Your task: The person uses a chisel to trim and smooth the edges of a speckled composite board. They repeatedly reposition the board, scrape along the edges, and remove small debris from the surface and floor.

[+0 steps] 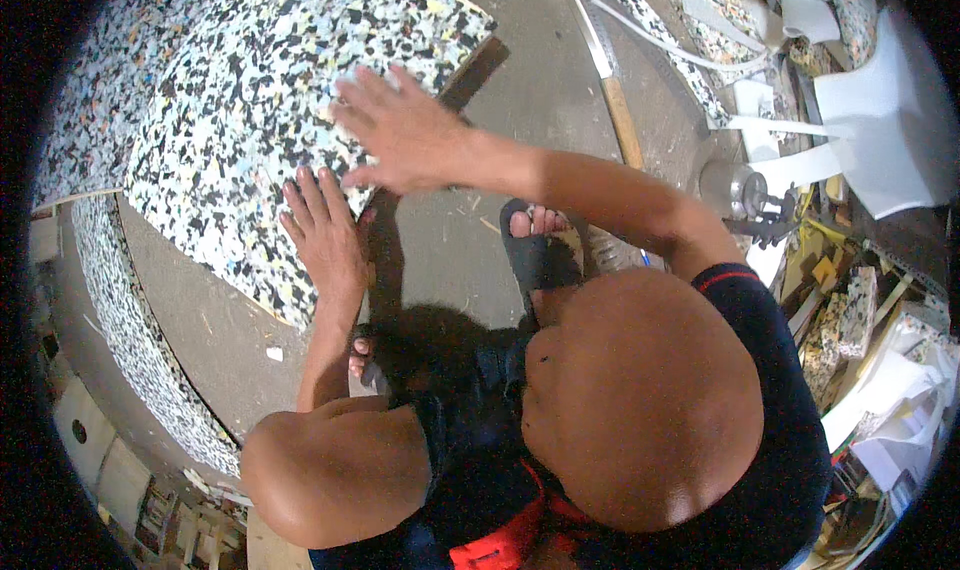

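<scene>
A thick sheet of speckled black, white and grey bonded foam lies on the floor in front of me. My left hand rests on its near right edge, palm down, with the fingers stretched out. Farther along the same edge, my right hand is laid on the foam with its fingers spread. Neither hand grips anything. Right of the sheet lies a long knife with a wooden handle, its blade pointing away from me, apart from both hands.
Another foam sheet lies at the far left, overlapped by the first. A narrow curved foam strip runs along the left. At the right are white foam offcuts, a round metal container and piled scraps.
</scene>
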The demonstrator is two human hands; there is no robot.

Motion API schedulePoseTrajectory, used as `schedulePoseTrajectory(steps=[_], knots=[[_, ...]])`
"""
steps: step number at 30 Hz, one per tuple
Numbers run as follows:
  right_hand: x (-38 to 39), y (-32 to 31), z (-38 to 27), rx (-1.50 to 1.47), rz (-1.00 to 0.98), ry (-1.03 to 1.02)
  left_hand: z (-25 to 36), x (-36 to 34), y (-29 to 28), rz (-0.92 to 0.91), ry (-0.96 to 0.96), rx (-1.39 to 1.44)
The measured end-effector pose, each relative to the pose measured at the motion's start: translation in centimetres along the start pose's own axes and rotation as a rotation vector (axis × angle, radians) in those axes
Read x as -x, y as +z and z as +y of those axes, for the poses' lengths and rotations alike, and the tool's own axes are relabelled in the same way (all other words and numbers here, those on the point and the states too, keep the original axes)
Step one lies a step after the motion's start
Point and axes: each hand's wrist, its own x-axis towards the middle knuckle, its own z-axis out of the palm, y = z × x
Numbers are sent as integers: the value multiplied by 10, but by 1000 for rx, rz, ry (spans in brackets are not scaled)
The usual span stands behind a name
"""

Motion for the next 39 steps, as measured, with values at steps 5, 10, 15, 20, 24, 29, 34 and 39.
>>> schedulePoseTrajectory(steps=[5,10,15,20,24,29,34,39], knots=[[-2,-10,37,93,-79,166,1,-1,3,-56,-31,-18],[-11,-4,51,83,-54,232,4,-1,-6,-44,-43,53],[-12,15,81,164,-110,209,1,-8,-6,-142,-93,237],[-20,11,81,225,-140,189,-16,19,-6,146,60,544],[-45,-20,61,138,-237,23,-40,87,-10,360,9,787],[-106,-50,-23,59,-343,-561,-99,171,-18,391,-981,939],[-161,-17,-121,56,-390,-845,-105,175,-11,441,-1177,1261],[-187,31,-166,-22,-293,-957,-71,160,-1,474,-993,1016]])
